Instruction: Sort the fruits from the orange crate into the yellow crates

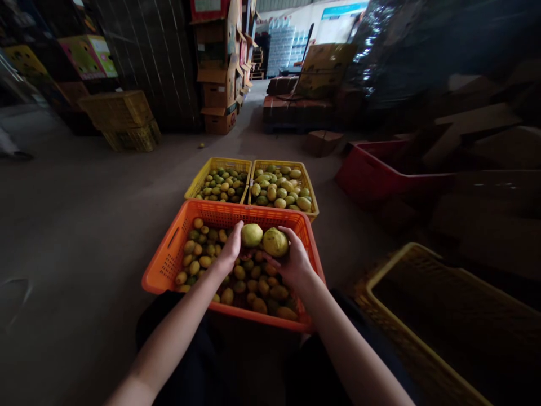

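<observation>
Blue sign [344, 10] on the far wall [298, 17], pale panel [207, 5] on a red box [207, 16], no lettering legible

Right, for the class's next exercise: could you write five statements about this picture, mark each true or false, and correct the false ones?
1. The left hand holds one fruit and the right hand holds another fruit. True.
2. Both hands wear gloves. False: both are bare.
3. Beyond the orange crate, a left yellow crate and a right yellow crate stand side by side. True.
4. The orange crate contains only bottles. False: many small fruits lie in it.
5. A red container stands to the right of the orange crate. True.
</observation>
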`<state>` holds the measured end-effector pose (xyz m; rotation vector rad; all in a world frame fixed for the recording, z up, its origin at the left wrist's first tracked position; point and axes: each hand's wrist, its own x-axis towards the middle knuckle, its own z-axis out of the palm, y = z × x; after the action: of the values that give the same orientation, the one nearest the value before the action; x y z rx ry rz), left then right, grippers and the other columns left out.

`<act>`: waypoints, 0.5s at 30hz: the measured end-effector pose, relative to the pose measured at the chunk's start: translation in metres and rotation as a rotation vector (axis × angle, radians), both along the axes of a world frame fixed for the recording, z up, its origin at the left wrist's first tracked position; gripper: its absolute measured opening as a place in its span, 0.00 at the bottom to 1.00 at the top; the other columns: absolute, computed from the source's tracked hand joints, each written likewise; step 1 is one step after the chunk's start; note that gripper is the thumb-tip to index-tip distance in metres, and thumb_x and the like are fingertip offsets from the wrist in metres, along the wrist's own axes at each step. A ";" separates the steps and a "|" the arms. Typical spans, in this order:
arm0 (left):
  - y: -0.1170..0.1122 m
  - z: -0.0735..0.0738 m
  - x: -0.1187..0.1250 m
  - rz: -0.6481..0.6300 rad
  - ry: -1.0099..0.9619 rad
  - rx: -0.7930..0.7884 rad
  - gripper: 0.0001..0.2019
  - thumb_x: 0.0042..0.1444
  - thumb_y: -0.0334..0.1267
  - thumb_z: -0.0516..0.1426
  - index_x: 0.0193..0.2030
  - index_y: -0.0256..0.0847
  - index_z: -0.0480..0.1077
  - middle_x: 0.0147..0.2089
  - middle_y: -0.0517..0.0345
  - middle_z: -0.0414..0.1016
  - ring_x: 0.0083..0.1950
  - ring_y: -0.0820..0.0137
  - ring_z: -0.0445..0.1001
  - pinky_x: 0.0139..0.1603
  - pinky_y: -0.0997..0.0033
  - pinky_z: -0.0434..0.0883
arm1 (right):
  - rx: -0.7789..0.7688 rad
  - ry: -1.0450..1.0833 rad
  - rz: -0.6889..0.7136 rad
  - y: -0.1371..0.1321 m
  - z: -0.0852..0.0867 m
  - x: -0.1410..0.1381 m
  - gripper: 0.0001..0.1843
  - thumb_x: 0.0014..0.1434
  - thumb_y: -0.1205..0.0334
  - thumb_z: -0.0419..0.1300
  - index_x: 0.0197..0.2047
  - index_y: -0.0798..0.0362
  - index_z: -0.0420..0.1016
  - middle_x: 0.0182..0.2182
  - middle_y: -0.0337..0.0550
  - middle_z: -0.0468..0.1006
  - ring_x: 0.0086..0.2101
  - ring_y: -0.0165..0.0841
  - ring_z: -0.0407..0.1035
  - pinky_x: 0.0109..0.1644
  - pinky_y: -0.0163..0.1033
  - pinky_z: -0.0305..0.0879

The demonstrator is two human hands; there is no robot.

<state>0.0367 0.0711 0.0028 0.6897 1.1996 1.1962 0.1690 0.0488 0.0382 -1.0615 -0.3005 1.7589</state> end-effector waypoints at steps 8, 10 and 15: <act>0.002 0.001 0.005 0.066 0.045 0.067 0.18 0.61 0.46 0.50 0.47 0.37 0.73 0.54 0.53 0.73 0.63 0.68 0.63 0.62 0.73 0.60 | -0.076 0.031 -0.060 -0.002 0.008 0.005 0.08 0.50 0.55 0.58 0.29 0.50 0.65 0.18 0.37 0.69 0.19 0.29 0.64 0.13 0.29 0.55; 0.002 0.002 0.006 0.044 0.026 0.050 0.20 0.60 0.50 0.50 0.43 0.36 0.74 0.47 0.52 0.77 0.57 0.65 0.69 0.57 0.71 0.65 | -0.073 0.046 -0.059 -0.003 0.011 0.005 0.08 0.51 0.55 0.57 0.29 0.51 0.65 0.19 0.38 0.70 0.19 0.29 0.64 0.14 0.29 0.56; 0.003 0.002 0.006 0.029 -0.019 -0.004 0.20 0.61 0.51 0.48 0.41 0.37 0.72 0.38 0.55 0.78 0.44 0.67 0.75 0.43 0.74 0.71 | -0.097 0.071 -0.036 -0.005 0.020 0.007 0.11 0.55 0.56 0.52 0.28 0.53 0.68 0.20 0.40 0.71 0.20 0.28 0.64 0.18 0.29 0.63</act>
<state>0.0431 0.0744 0.0051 0.6587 1.1993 1.2213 0.1763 0.0440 0.0580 -1.0636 -0.1528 1.7892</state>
